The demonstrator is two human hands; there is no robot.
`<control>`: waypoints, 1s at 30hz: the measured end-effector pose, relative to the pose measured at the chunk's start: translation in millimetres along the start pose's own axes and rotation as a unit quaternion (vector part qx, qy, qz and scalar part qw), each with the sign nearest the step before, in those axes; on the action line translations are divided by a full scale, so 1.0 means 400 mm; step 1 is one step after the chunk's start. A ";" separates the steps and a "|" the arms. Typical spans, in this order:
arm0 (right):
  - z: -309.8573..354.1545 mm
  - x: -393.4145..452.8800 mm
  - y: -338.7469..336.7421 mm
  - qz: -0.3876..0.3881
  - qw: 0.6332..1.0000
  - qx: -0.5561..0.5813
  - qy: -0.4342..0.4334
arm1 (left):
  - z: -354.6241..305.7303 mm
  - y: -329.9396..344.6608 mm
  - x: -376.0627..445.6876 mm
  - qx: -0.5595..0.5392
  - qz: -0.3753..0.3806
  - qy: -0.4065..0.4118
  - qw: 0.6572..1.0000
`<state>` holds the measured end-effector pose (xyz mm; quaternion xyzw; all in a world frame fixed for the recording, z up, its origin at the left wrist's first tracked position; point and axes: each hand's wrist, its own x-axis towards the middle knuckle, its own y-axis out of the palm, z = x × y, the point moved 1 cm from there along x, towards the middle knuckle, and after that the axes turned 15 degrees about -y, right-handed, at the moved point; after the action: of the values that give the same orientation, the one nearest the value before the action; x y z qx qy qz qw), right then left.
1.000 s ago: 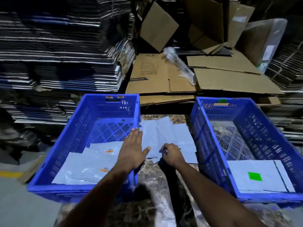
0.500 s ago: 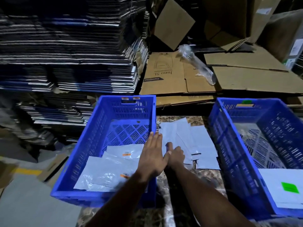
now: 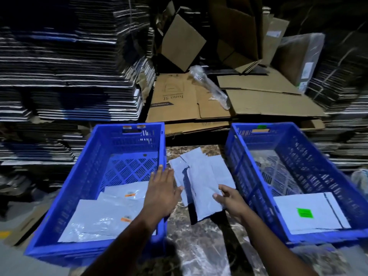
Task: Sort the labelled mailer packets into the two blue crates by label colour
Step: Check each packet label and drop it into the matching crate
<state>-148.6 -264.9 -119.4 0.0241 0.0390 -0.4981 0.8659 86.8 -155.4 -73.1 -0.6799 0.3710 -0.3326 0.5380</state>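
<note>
Two blue crates stand on a marbled surface. The left crate point(image 3: 89, 172) holds grey mailer packets with orange labels point(image 3: 129, 195). The right crate point(image 3: 322, 166) holds a packet with a green label point(image 3: 304, 213). Between them lies a pile of grey packets point(image 3: 199, 162), labels hidden. My right hand point(image 3: 231, 200) pinches the near edge of one packet point(image 3: 203, 194) and lifts it off the pile. My left hand point(image 3: 162, 191) lies flat with straight fingers over the left crate's inner rim, at the pile's left edge.
Tall stacks of flattened dark cartons point(image 3: 69, 66) rise behind and left of the crates. Brown flattened cardboard boxes point(image 3: 219, 102) and a clear plastic wrap roll point(image 3: 209, 86) lie behind. More stacks point(image 3: 342, 96) stand at the right. Grey floor point(image 3: 12, 259) lies at lower left.
My right hand has moved right and toward me, raising one packet off the pile. My left hand stays flat beside the pile. The camera has swung back to the right.
</note>
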 end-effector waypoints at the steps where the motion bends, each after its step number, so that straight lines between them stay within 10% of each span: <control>1: 0.018 -0.030 -0.022 0.004 1.000 0.012 -0.008 | -0.013 0.002 0.000 0.032 0.005 0.016 0.999; 5: 0.092 -0.115 -0.070 0.044 0.998 0.032 -0.032 | -0.105 -0.001 -0.021 -0.061 0.140 -0.001 0.988; 8: 0.143 -0.148 -0.085 0.070 0.995 0.037 -0.062 | -0.186 -0.035 -0.060 -0.435 0.263 -0.101 0.855; 11: 0.188 -0.148 -0.088 0.066 0.993 0.021 -0.100 | -0.225 -0.054 -0.070 -0.585 0.244 -0.105 0.767; 20: 0.279 -0.108 -0.085 -0.073 0.941 -0.151 -0.295 | -0.248 -0.124 -0.083 -0.612 0.120 -0.096 0.776; 25: 0.269 -0.102 -0.083 -0.068 0.940 -0.105 -0.317 | -0.247 -0.133 -0.115 -0.763 0.270 -0.114 0.576; 30: 0.274 -0.151 -0.068 -0.016 0.960 0.032 -0.277 | -0.241 -0.138 -0.154 -0.674 0.217 -0.063 0.704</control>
<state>-197.4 -235.3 -4.9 -0.0879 -0.2182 -0.5004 0.8332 -18.1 -141.1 -3.0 -0.7814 0.5986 0.1756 0.0161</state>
